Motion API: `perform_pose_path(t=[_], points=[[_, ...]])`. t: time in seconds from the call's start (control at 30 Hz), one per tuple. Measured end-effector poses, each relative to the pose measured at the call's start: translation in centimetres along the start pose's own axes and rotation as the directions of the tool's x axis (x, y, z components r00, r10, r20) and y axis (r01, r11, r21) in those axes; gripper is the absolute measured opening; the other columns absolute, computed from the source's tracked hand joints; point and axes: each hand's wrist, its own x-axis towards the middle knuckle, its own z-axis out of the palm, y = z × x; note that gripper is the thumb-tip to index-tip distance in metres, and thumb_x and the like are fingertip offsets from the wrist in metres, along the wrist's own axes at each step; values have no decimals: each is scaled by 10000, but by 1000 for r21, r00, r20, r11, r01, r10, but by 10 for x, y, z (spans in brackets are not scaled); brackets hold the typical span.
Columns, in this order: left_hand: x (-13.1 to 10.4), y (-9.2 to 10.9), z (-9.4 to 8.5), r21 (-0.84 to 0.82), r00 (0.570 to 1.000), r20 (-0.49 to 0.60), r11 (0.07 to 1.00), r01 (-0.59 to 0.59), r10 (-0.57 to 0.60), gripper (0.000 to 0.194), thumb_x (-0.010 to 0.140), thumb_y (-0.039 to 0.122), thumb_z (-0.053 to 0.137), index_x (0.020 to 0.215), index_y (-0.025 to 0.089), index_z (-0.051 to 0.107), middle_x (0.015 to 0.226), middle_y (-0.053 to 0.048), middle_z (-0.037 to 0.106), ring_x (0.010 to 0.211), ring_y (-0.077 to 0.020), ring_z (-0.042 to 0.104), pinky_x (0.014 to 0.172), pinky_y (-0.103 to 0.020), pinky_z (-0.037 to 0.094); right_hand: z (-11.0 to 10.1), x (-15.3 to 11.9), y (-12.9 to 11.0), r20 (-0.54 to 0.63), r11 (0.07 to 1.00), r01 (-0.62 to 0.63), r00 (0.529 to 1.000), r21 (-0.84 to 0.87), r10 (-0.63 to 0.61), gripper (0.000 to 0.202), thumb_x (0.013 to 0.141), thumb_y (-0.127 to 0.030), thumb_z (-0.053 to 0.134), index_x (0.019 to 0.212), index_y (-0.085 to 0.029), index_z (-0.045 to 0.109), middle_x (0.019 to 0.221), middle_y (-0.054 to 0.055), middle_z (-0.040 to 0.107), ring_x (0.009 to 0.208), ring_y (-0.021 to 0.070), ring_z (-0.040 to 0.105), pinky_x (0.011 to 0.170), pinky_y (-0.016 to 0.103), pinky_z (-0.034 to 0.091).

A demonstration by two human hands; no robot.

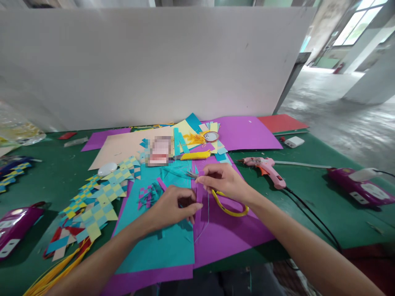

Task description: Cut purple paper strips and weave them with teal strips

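A narrow purple paper strip (199,197) stands nearly upright between my hands. My left hand (175,205) pinches its lower part, and my right hand (224,180) has thumb and forefinger closed on the top end. Under my right hand are yellow-handled scissors (231,211), their blades showing to its left; whether the hand touches them I cannot tell. Below both hands lie a teal sheet (154,255) and a purple sheet (228,246). A small woven purple-and-teal paper piece (146,196) and curled teal strips rest left of my left hand.
A yellow box cutter (196,156) lies beyond my hands, near a blurred-out object (159,151). Checkered woven paper pieces (103,203) with yellow tassels spread at left. On the right are a pink glue gun (267,168), its cord, and a purple power strip (361,189). A white panel (154,65) stands behind.
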Motion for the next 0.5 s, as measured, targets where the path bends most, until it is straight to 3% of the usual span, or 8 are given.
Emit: perform_pose_path(t=[0.5], points=[[-1, -1, -1, -9, 1000, 4, 1000, -4, 4, 293, 859, 309, 593, 611, 156, 558, 520, -2, 655, 503, -133, 673, 472, -173, 481, -1, 0, -1, 45, 999, -47, 998, -14, 47, 292, 840, -382, 647, 669, -153, 589, 570, -28, 559, 534, 86, 518, 510, 207, 390]])
